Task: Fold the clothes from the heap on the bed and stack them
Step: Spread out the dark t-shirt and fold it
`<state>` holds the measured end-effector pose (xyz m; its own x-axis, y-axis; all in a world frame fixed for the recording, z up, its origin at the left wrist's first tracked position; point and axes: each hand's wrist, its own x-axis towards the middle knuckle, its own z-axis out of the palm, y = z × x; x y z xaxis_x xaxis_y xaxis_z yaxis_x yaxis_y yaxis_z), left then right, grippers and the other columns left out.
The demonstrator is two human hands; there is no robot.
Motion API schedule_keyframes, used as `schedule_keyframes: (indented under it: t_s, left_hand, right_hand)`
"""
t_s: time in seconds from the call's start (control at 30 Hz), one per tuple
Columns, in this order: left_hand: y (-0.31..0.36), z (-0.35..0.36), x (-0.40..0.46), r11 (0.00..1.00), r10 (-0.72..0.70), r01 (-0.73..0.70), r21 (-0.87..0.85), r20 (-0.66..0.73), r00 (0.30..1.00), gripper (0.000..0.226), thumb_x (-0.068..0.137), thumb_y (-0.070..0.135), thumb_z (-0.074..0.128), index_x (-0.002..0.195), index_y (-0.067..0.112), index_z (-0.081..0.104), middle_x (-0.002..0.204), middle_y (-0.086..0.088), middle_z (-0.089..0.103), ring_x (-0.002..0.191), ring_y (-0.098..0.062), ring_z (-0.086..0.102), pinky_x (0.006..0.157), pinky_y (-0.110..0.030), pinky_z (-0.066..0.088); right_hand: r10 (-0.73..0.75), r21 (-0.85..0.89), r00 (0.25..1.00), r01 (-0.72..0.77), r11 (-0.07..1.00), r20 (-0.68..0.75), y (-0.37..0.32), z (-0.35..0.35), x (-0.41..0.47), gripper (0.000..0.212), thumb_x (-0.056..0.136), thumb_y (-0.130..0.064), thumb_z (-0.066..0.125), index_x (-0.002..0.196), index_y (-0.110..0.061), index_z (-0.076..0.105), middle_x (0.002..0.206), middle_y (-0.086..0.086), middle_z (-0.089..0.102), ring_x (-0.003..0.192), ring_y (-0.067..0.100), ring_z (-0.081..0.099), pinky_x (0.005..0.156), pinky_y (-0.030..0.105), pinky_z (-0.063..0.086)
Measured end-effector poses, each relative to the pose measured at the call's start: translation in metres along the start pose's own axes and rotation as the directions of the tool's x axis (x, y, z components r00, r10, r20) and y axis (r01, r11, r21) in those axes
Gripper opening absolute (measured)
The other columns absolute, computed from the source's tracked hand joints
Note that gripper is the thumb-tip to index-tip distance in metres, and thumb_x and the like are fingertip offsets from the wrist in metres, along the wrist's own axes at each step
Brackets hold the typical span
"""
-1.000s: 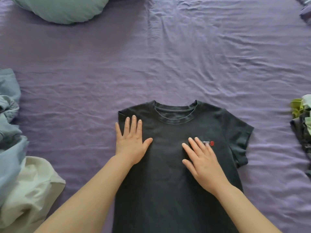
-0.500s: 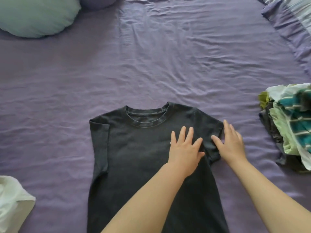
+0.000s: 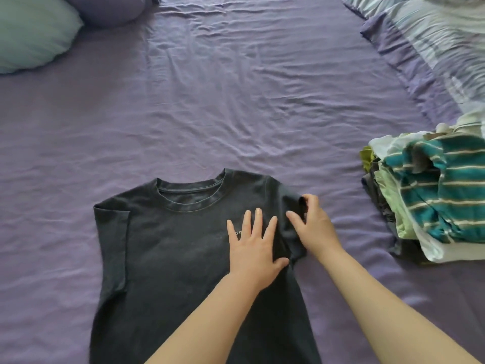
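From the head view, your dark grey T-shirt lies face up on the purple bed sheet, filling the frame from the centre down toward 6 o'clock, its neckline pointing to 12 o'clock. The sleeve on the 9 o'clock side is already folded in over the body. Your left hand rests flat on the chest of the shirt, fingers straight and spread, pressing the cloth down just over the small printed mark. Your right hand sits just beside it, toward 3 o'clock, and its fingers are curled round the edge of the other sleeve, pinching the dark cloth between thumb and fingertips; that sleeve is bunched and lifted a little off the sheet. The two hands are close but not touching. At 3 o'clock, well apart from the shirt, you have the heap of clothes, with a teal striped garment on top, pale green and white pieces beneath, and something dark at the bottom. At 10 o'clock lies a pale green pillow, with a purple pillow just beside it toward 12 o'clock. At 2 o'clock a striped quilt is rumpled along the edge of the bed.
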<state>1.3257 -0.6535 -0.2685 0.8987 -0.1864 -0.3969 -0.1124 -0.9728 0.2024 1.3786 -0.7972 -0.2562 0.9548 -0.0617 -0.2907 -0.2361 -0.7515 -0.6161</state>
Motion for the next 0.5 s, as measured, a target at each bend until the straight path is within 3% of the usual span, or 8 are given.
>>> schedule_keyframes:
  t_s: [0.07,0.13,0.23,0.3,0.4,0.5]
  left_hand:
    - [-0.004,-0.008,0.005,1.0,0.014,-0.014,-0.009,0.008,1.0,0.084,0.088,0.068,0.039,0.151,0.033,-0.005,0.16,-0.004,-0.015,0.145,-0.027,-0.021,0.112,-0.059,-0.014]
    - [-0.013,-0.015,0.008,1.0,0.008,-0.009,-0.022,-0.01,1.0,0.08,0.09,0.066,0.036,0.152,0.032,-0.001,0.161,-0.003,-0.012,0.146,-0.026,-0.019,0.114,-0.057,-0.011]
    - [-0.036,-0.018,0.002,0.999,-0.05,0.05,-0.012,-0.04,0.998,0.075,0.092,0.064,0.032,0.152,0.031,0.003,0.161,-0.002,-0.011,0.146,-0.025,-0.018,0.115,-0.055,-0.009]
    - [-0.052,-0.011,-0.011,0.997,-0.071,0.072,0.019,-0.04,0.997,0.073,0.093,0.063,0.03,0.152,0.033,0.0,0.16,-0.003,-0.012,0.146,-0.026,-0.019,0.115,-0.055,-0.008]
    - [-0.071,0.005,-0.034,0.994,-0.09,0.092,0.065,-0.042,0.995,0.07,0.093,0.064,0.022,0.15,0.037,-0.008,0.16,-0.003,-0.016,0.145,-0.028,-0.021,0.114,-0.055,-0.008]
    - [-0.079,0.016,-0.047,0.995,-0.087,0.09,0.053,-0.054,0.995,0.068,0.094,0.064,0.016,0.149,0.037,-0.013,0.159,-0.001,-0.018,0.144,-0.028,-0.023,0.114,-0.054,-0.01]
  right_hand:
    - [-0.025,-0.028,0.999,0.026,0.999,0.036,-0.005,0.003,-0.006,0.067,0.088,-0.023,0.062,0.144,-0.018,0.025,0.142,0.006,0.044,0.125,0.025,0.047,0.097,0.042,0.043]
    - [-0.097,-0.036,0.995,0.098,0.994,0.036,-0.014,0.006,-0.01,0.077,0.089,-0.02,0.061,0.15,-0.023,0.014,0.15,0.004,0.034,0.131,0.023,0.043,0.101,0.042,0.043]
    - [-0.262,-0.082,0.958,0.272,0.959,0.117,-0.03,0.02,-0.016,0.075,0.092,-0.032,0.057,0.151,-0.025,0.011,0.153,-0.001,0.028,0.131,0.017,0.041,0.1,0.036,0.042]
    - [-0.295,-0.168,0.932,0.332,0.928,0.213,-0.035,0.033,-0.02,0.065,0.096,-0.04,0.046,0.151,-0.023,0.015,0.156,-0.003,0.021,0.135,0.016,0.035,0.103,0.036,0.04]
    - [-0.285,-0.404,0.911,0.391,0.827,0.299,-0.032,0.046,-0.023,0.052,0.101,-0.031,0.035,0.15,-0.021,0.019,0.159,-0.003,0.008,0.13,0.02,0.032,0.099,0.035,0.042]
    - [-0.279,-0.502,0.911,0.402,0.765,0.305,-0.028,0.051,-0.023,0.057,0.1,-0.02,0.035,0.151,-0.021,0.01,0.16,-0.002,0.001,0.122,0.021,0.034,0.098,0.033,0.042]
